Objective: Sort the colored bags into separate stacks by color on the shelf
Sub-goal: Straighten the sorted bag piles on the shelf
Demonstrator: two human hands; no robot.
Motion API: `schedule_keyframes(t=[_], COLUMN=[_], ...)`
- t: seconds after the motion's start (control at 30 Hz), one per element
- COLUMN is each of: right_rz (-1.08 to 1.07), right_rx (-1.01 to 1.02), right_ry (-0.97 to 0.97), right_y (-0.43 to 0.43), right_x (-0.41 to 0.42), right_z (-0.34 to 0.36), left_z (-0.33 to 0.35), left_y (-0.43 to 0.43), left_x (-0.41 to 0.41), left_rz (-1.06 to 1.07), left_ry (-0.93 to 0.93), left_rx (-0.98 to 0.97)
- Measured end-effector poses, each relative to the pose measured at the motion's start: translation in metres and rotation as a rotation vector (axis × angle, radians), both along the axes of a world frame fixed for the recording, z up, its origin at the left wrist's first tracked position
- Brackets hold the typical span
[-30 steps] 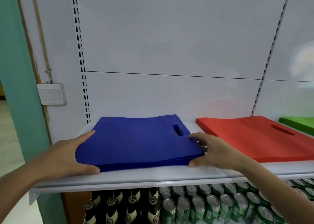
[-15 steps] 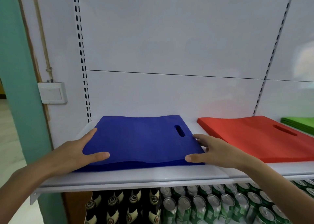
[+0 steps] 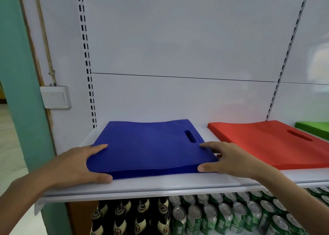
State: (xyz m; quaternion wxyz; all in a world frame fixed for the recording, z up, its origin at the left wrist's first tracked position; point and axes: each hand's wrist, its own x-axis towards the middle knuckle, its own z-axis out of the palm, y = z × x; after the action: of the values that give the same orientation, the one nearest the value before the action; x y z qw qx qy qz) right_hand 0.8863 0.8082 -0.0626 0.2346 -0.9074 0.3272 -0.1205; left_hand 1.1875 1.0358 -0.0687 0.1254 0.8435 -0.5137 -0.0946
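A stack of blue bags with a cut-out handle lies flat on the white shelf, left of centre. My left hand presses against its left front corner, fingers along the side and thumb along the front edge. My right hand presses against the right front corner, index finger on top near the handle hole, thumb at the front edge. A red stack lies to the right. A green stack shows at the far right edge, partly cut off.
The shelf's white back panel has slotted uprights. A light switch sits on the teal pillar to the left. Below the shelf stand dark bottles and green cans.
My left thumb came off the top of the blue stack and now lies along its front edge. My right hand shifted slightly on the right corner. The stack looks more squared.
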Motion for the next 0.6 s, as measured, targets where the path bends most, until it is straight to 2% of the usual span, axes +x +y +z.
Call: schedule_keyframes(t=[0.3, 0.47, 0.6], right_rz=[-0.007, 0.008, -0.02], right_rx=[0.031, -0.025, -0.043], right_ry=[-0.021, 0.024, -0.011], right_y=[0.002, 0.007, 0.007], right_x=[0.001, -0.001, 0.001], right_z=[0.001, 0.001, 0.002], left_z=[-0.006, -0.011, -0.012], left_y=[0.0, 0.004, 0.006], left_x=[0.001, -0.001, -0.003], left_rz=[0.047, 0.015, 0.015], left_ry=[-0.023, 0.01, 0.046], left_rx=[-0.086, -0.106, -0.148])
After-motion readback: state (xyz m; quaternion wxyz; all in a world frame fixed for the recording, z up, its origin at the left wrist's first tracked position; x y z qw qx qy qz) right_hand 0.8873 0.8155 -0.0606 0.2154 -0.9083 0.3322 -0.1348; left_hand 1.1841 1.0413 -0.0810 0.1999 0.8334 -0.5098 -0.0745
